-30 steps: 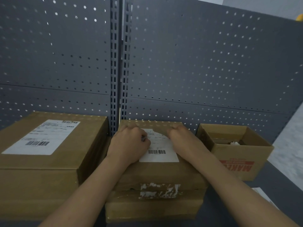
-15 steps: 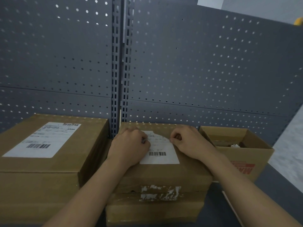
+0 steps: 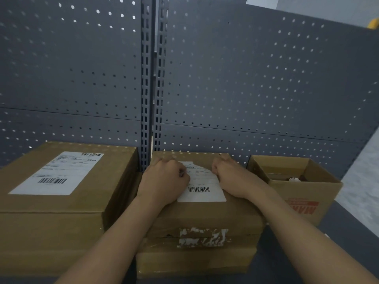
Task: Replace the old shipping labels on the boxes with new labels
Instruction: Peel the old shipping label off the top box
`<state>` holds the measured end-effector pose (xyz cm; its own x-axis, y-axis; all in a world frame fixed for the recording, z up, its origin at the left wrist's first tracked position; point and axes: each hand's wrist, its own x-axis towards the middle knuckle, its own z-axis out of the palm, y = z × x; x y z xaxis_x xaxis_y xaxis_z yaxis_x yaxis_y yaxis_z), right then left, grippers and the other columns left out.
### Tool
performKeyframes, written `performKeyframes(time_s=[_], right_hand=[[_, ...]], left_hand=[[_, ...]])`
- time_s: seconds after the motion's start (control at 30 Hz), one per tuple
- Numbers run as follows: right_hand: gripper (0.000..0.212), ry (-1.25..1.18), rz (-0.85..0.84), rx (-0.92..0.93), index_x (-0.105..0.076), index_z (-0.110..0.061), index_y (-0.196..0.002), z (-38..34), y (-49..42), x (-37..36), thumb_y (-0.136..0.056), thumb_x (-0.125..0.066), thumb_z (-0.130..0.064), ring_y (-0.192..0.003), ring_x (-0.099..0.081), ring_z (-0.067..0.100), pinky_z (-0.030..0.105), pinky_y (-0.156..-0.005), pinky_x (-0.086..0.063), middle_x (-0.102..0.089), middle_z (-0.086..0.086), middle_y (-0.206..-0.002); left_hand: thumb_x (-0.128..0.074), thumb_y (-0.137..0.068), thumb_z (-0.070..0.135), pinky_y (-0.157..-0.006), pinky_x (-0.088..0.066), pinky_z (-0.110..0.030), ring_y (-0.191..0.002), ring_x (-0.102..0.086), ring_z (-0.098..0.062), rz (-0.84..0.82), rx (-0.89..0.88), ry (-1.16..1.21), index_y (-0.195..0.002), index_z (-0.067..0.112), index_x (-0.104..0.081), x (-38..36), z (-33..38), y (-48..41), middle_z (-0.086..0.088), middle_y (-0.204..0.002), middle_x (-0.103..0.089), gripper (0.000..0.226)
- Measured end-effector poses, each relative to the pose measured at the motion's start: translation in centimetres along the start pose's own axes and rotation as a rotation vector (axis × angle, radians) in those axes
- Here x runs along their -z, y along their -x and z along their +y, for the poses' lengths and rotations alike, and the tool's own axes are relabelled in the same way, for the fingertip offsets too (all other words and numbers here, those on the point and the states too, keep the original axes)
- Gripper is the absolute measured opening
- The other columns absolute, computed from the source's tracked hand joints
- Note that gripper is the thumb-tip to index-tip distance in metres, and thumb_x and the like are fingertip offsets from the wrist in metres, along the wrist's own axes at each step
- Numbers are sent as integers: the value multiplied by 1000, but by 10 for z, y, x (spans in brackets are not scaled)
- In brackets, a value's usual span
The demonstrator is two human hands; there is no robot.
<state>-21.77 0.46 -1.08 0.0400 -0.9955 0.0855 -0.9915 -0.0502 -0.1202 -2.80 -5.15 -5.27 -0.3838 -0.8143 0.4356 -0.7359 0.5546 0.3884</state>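
A white shipping label (image 3: 202, 186) with a barcode lies on top of the middle cardboard box (image 3: 205, 214); its upper right corner is torn away. My left hand (image 3: 164, 179) rests on the label's left part with fingers curled, and a small grey object (image 3: 181, 173) shows at its fingertips. My right hand (image 3: 231, 178) sits at the label's right edge, fingers curled, pinching the upper right edge. The box's front face carries scraps of an old label (image 3: 203, 236).
A larger box (image 3: 51, 222) with an intact white label (image 3: 59, 173) stands to the left. An open small carton (image 3: 297, 191) with red print is on the right, something white inside. Grey pegboard (image 3: 246, 89) forms the back wall. The boxes sit on a dark shelf (image 3: 338, 228).
My right hand drew back to the right, then returned to the label's upper right edge. My left hand has stayed on the label's left side.
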Motion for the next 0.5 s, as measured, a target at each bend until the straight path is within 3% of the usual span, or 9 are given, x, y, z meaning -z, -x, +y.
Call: performKeyframes(time_s=[0.1,0.23,0.37,0.5], right_hand=[[13,-185,72,-34,-55,-21,-95,6,5,1,-103,-45,-19,-91,-51,11,16,-69,-37,-50,-6,-103],[21,-331,140,-72,-61,-22,-118,12,15,6,-101,-51,-29,-106,-54,7,19,-87,-39,-59,-10,-114],[15,-266,125,-59,-70,-24,-102,12,15,6,-95,-62,-34,-97,-55,7,20,-81,-40,-57,-11,-103],[11,-184,158,-33,-64,-24,-92,7,11,-1,-98,-56,-27,-95,-52,9,23,-83,-41,-55,-8,-103]], left_hand=[[-54,-91,36,-89,-53,-40,-108,-57,-18,-13,4,4,-112,29,-73,0,0,0,8,-111,-68,29],[-54,-91,36,-88,-54,-40,-107,-57,-18,-13,5,2,-109,28,-74,0,-1,0,8,-110,-67,28],[-54,-92,35,-88,-53,-38,-107,-57,-17,-16,3,-11,-107,26,-74,1,0,-1,7,-110,-66,26],[-55,-92,35,-88,-53,-38,-109,-56,-17,-13,5,-8,-109,27,-74,2,1,-1,7,-114,-66,27]])
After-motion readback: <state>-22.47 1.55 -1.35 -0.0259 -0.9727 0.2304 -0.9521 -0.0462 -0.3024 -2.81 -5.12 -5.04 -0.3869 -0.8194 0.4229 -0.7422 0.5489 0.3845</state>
